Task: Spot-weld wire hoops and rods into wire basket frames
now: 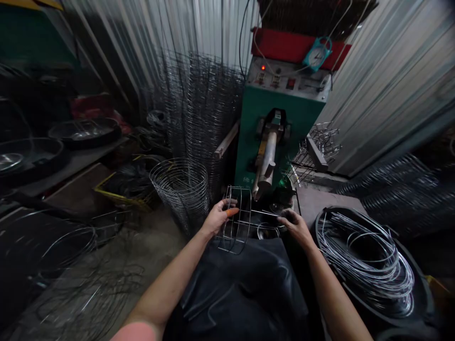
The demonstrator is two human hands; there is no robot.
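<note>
Wire frame (234,220) gripped by left hand (220,216) and right hand (294,226); black tub (332,207) holds coiled wire (366,258).

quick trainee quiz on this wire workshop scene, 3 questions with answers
1. Which hand wears the orange fingertip guard while gripping the wire frame?
2. True or false: the coil of bright wire lies in a round black tub.
3. Fill the gap: the clock above the green machine's control panel has a ____ case.

Key: 1. The left hand. 2. True. 3. Teal.
</note>
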